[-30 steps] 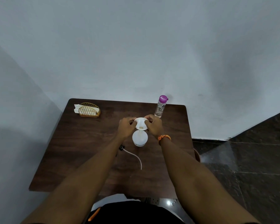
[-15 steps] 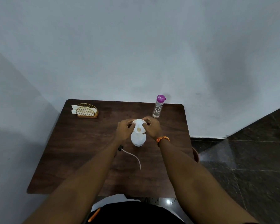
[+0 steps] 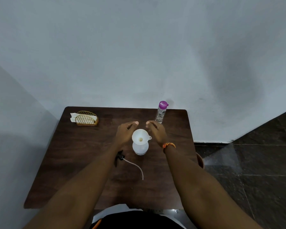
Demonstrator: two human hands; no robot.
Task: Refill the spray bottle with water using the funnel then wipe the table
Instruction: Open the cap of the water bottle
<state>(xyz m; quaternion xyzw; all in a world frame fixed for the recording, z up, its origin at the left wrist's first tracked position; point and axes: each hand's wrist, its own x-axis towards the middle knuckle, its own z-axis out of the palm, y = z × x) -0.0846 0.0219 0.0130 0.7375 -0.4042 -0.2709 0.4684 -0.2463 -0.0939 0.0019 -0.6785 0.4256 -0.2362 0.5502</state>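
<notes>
Walls (image 3: 139, 55), pale grey, meet in a corner behind and to the left of the worktop (image 3: 82, 162); dark tiled floor (image 3: 254, 162) lies to the right. Worktop is dark wood-grain with rounded corners, its far edge against the back wall and its left edge near the side wall. Bare surface on the left half and along the near edge; right edge borders open floor.

Forearms reach in from the near edge, one on each side of the centre. Left hand (image 3: 125, 133) and right hand (image 3: 156, 132) are both open, fingers loosely spread, flanking the funnel without gripping it; whether the palms brush its rim cannot be judged. Orange wristband (image 3: 168, 145) on the right wrist.

Spray bottle (image 3: 140, 148), translucent white, stands upright at mid-worktop between the hands. White funnel (image 3: 140, 137) is seated in its neck, side tab pointing right.

Water bottle (image 3: 161, 113), clear with a purple cap, stands upright at the far right edge, just beyond the right hand.

Gold wire napkin holder (image 3: 87, 119) with white napkins sits at the far left corner, well apart from the hands.

Black spray head (image 3: 120, 158) with its white dip tube (image 3: 135, 167) lies flat near the left forearm, tube curving toward the near edge.
</notes>
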